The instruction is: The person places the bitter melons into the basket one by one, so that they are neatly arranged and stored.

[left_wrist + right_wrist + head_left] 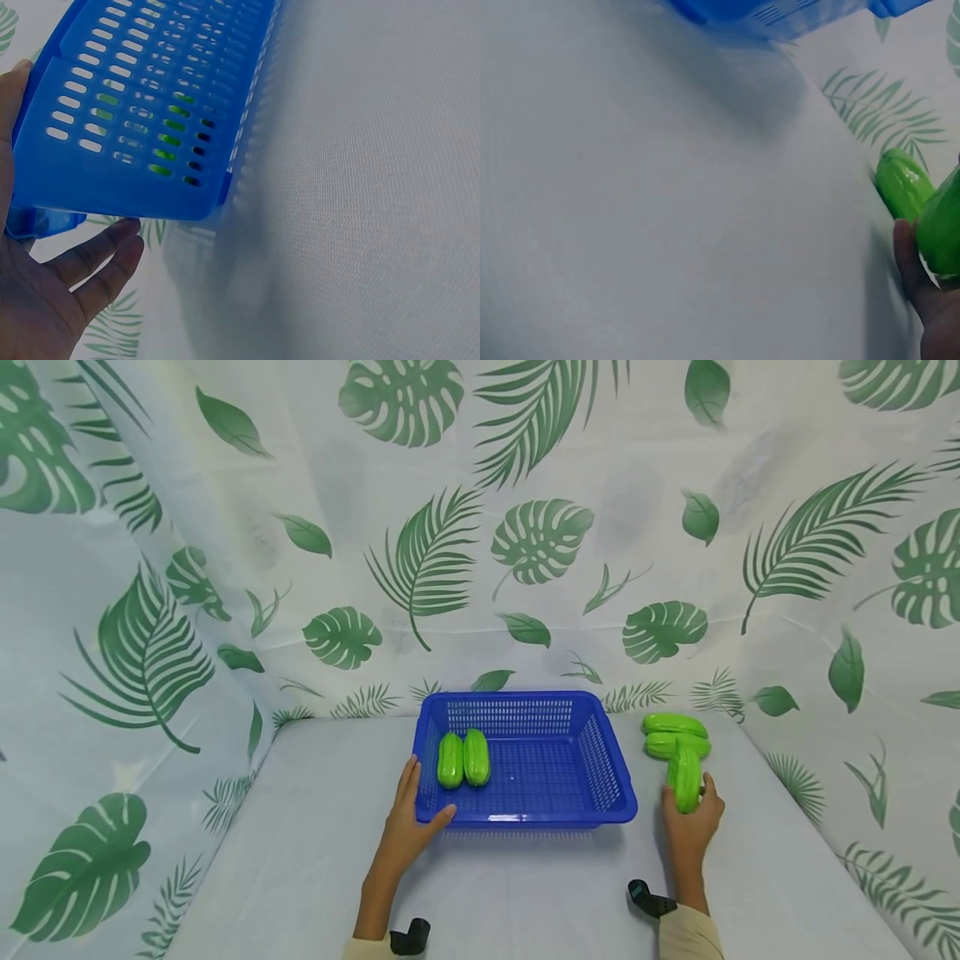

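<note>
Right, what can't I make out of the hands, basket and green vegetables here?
Head: part of the nearer lying vegetable, behind the held vegetable; whether they touch is unclear.
Left wrist: most of the vegetables in the basket, behind the basket's slotted wall; left hand, cut off by the left edge.
Right wrist: right hand and held vegetable, cut off by the right edge; basket, by the top edge.

The place looked like a small screened-off booth, a staged work corner. White sheeting [457, 472] printed with green palm fronds and monstera leaves rose behind a pale, smooth tabletop [315, 843] and closed in both its sides, with soft creases showing in the material. Because the sheeting filled the background, whether the booth stood in a home, lab or workshop could not be told.
</note>
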Tool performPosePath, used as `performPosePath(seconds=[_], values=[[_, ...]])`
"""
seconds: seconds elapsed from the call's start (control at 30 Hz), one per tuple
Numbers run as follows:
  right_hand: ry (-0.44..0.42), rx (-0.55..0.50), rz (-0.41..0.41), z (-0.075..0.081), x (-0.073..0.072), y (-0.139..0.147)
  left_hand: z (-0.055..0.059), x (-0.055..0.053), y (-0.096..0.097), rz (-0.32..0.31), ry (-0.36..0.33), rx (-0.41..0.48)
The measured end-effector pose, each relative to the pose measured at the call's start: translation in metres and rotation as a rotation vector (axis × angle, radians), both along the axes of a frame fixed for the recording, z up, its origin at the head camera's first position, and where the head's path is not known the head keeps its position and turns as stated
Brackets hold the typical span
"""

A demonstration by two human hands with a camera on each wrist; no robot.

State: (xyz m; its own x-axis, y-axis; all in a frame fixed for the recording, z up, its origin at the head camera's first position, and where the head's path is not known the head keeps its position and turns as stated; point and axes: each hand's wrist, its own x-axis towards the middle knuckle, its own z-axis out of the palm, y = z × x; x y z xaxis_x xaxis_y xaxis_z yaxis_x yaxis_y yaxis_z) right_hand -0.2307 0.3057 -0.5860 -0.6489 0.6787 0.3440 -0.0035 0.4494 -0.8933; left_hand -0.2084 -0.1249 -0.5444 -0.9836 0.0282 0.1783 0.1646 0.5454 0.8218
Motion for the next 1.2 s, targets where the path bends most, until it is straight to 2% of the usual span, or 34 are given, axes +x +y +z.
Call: performPosePath(seconds=[0.13, 0.23, 0.4, 0.5, 0.73, 0.97, 1.1, 1.2], values=[[-0.057, -0.071, 0.024, 0.004, 0.000, 0.001, 0.001, 0.000, -0.001, -0.005, 0.004, 0.003], [-0.067, -0.194, 0.066, 0.011, -0.001, 0.001, 0.001, 0.000, -0.001, -0.006, 0.007, 0.004], [0.024, -0.494, 0.174, 0.023, -0.002, 0.001, 0.000, -0.001, -0.001, 0.001, 0.007, -0.001], [0.059, -0.581, 0.216, 0.029, -0.001, 0.001, -0.001, -0.001, -0.001, -0.001, 0.005, 0.001], [0.107, -0.602, 0.262, 0.042, -0.001, -0.005, -0.001, 0.000, -0.002, -0.005, -0.005, -0.001], [0.138, -0.603, 0.323, 0.064, -0.005, -0.011, -0.001, 0.000, 0.000, -0.010, 0.025, 0.004], [0.167, -0.582, 0.346, 0.076, -0.010, -0.015, -0.001, 0.000, 0.001, -0.009, 0.017, 0.016], [0.146, -0.539, 0.350, 0.086, -0.014, -0.019, 0.000, -0.001, 0.000, -0.007, 0.018, 0.008]])
